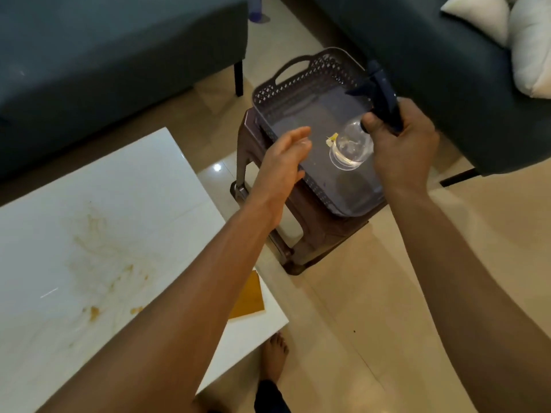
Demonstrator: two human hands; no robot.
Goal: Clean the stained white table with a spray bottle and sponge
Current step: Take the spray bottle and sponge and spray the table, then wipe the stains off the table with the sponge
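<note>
A clear spray bottle (351, 149) with a dark blue trigger head hangs over the grey basket (301, 84); my right hand (402, 138) is shut around its neck. My left hand (286, 158) hovers open beside the bottle, above the basket's near-left rim, fingers apart and holding nothing. The white table (125, 204) lies at lower left with brown-yellow stains (113, 275) smeared across its middle. A yellow-orange sponge (249, 298) lies flat near the table's right edge, partly hidden by my left forearm.
The basket rests on a brown plastic stool (301, 234) on the beige tiled floor. Dark teal sofas (104, 70) stand at the back left and back right, with white cushions (527, 46) on the right one. My bare foot (274, 356) shows beside the table's near corner.
</note>
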